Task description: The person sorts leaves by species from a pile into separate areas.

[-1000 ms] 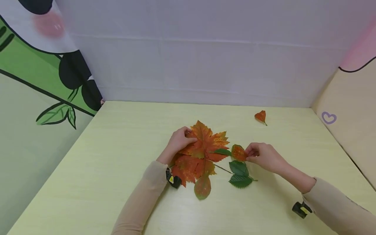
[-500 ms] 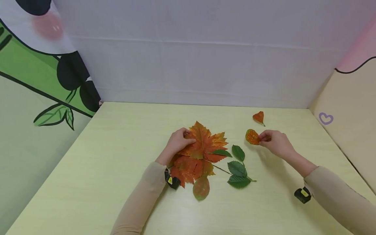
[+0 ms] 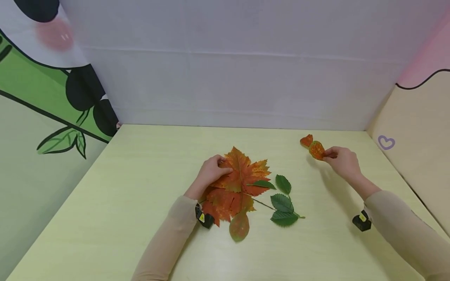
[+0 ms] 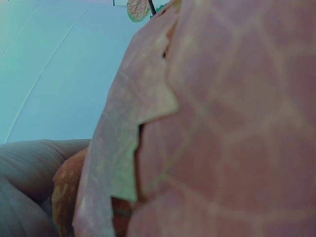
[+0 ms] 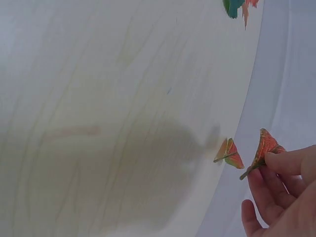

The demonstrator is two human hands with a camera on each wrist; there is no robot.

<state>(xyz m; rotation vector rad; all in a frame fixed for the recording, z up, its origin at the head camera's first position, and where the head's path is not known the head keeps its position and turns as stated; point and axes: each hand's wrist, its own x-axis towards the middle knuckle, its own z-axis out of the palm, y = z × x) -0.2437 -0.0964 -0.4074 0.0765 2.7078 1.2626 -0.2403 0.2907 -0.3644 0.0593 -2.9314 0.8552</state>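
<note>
My left hand (image 3: 210, 171) pinches the left edge of a bunch of orange maple leaves (image 3: 236, 175) on the table. In the left wrist view, large leaf surfaces (image 4: 227, 123) fill most of the picture beside the fingers. Far to the right, my right hand (image 3: 342, 162) holds a small orange leaf (image 3: 316, 151) with a green rim between thumb and fingers. The right wrist view shows this held leaf (image 5: 265, 144) above the table. Close by lies another small orange leaf (image 3: 306, 139), partly overlapped by the held one in the head view.
Green leaves (image 3: 282, 203) on a stem lie right of the maple leaves, and a reddish-green oval leaf (image 3: 239, 227) lies in front. The pale table (image 3: 123, 203) meets a white cloth wall (image 3: 225, 89) behind. Printed panels stand at both sides.
My right hand has carried the small orange leaf away from the green leaves, back and right to the other small orange leaf. The left hand stays on the maple leaves.
</note>
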